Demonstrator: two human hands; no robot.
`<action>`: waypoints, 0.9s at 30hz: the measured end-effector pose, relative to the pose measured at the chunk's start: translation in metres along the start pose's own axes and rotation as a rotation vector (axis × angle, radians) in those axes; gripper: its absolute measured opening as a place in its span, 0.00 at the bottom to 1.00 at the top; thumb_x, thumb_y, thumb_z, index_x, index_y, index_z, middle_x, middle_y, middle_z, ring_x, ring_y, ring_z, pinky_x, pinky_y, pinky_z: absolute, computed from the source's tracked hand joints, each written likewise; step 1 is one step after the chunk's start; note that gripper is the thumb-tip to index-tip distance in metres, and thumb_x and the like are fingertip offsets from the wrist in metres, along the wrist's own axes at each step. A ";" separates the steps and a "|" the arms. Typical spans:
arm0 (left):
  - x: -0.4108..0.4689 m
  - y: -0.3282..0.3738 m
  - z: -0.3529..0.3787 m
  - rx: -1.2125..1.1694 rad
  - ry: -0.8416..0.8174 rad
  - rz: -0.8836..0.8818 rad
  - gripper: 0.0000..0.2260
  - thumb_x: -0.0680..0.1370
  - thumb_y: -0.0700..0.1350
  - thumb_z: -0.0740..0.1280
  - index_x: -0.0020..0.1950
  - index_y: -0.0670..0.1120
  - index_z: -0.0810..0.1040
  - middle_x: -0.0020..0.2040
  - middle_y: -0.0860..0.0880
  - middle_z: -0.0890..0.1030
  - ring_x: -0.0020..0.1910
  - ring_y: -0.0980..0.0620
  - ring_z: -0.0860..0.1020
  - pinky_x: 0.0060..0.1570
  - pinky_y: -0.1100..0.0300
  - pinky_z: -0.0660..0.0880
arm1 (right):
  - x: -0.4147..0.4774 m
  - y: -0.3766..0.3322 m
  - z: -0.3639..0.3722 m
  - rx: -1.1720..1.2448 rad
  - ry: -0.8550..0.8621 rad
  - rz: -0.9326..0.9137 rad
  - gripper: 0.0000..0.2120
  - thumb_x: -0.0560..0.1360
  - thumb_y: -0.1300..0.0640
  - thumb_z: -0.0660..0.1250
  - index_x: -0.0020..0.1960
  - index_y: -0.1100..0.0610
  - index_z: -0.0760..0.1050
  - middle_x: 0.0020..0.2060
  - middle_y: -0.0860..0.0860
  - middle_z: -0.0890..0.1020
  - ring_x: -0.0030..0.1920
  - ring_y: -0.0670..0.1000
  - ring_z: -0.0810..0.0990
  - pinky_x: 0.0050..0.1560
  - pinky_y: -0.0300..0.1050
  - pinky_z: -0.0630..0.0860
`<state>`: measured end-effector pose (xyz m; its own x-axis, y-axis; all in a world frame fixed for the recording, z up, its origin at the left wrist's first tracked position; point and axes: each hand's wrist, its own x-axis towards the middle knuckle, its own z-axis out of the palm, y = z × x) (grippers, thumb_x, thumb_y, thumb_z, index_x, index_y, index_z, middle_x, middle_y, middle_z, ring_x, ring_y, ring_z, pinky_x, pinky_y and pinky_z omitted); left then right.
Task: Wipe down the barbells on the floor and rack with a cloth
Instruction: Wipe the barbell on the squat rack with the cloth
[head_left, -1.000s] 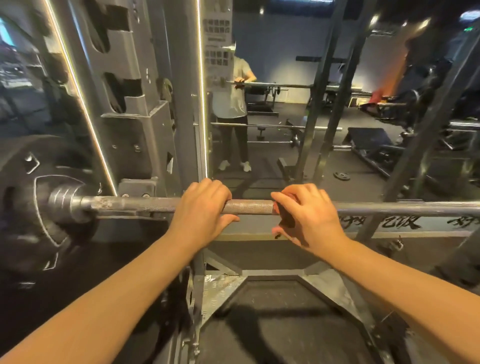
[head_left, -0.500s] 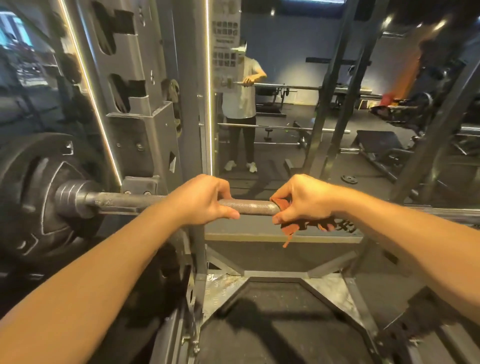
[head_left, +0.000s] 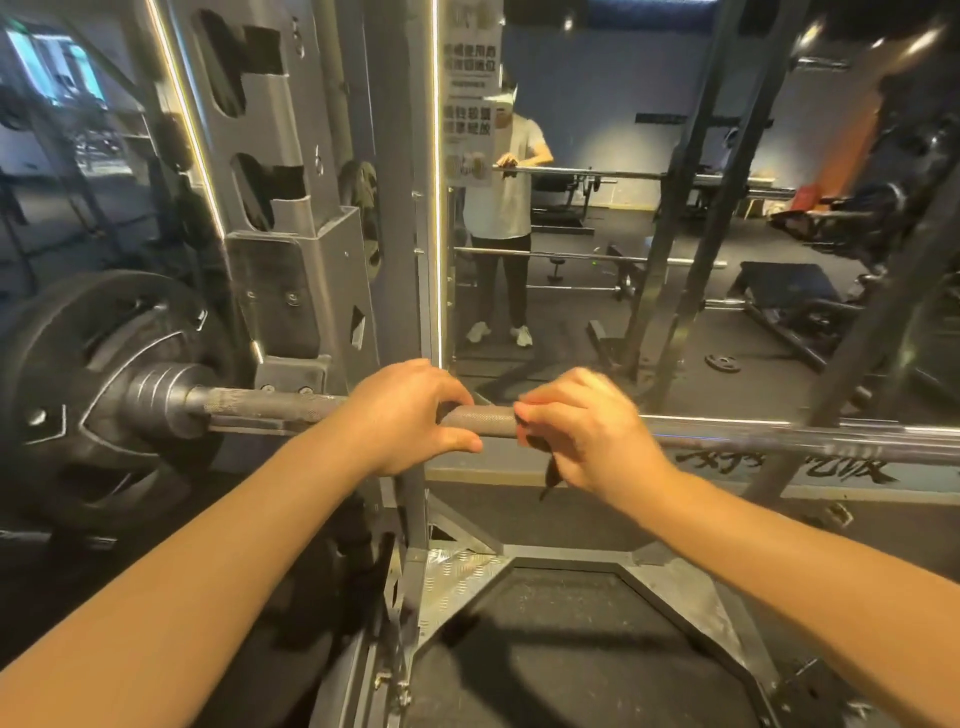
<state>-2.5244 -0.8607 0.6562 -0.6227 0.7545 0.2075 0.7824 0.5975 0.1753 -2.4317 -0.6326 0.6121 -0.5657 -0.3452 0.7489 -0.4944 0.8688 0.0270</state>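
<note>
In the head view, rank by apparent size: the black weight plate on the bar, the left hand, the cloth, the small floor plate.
1. black weight plate
2. left hand
3. cloth and small floor plate: unranked; cloth mostly hidden, plate far away.

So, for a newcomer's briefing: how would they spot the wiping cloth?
Find the racked barbell crossing in front of the mirror. Both hands hold it. The cloth is the dark reddish rag under the right hand, a strip dangling below; the left hand grips bare metal.

Mostly hidden: cloth (head_left: 549, 467), under right hand (head_left: 592, 431); barbell (head_left: 483, 418) blurred rightward.
</note>
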 end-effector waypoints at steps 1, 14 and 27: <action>-0.002 0.000 -0.001 0.035 0.016 0.010 0.21 0.75 0.64 0.71 0.66 0.57 0.80 0.54 0.59 0.79 0.54 0.57 0.73 0.55 0.57 0.75 | 0.010 -0.008 0.007 0.022 -0.020 -0.001 0.10 0.75 0.58 0.69 0.51 0.60 0.86 0.48 0.54 0.86 0.45 0.58 0.81 0.43 0.54 0.79; -0.028 -0.007 0.001 0.062 0.231 -0.087 0.17 0.76 0.59 0.73 0.62 0.55 0.81 0.54 0.59 0.77 0.54 0.58 0.70 0.59 0.59 0.68 | 0.007 0.006 -0.001 0.071 -0.074 -0.152 0.05 0.72 0.62 0.76 0.48 0.62 0.85 0.50 0.57 0.86 0.47 0.60 0.84 0.43 0.57 0.81; -0.027 -0.015 0.009 0.064 0.285 -0.061 0.16 0.74 0.59 0.74 0.58 0.55 0.82 0.47 0.62 0.72 0.49 0.58 0.68 0.54 0.59 0.64 | 0.024 -0.010 0.010 0.080 -0.100 -0.081 0.12 0.64 0.67 0.82 0.45 0.62 0.85 0.47 0.57 0.87 0.43 0.60 0.84 0.44 0.52 0.81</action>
<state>-2.5191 -0.8880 0.6394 -0.6390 0.6151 0.4619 0.7365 0.6625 0.1368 -2.4471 -0.6534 0.6230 -0.5827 -0.4500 0.6767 -0.5901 0.8068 0.0285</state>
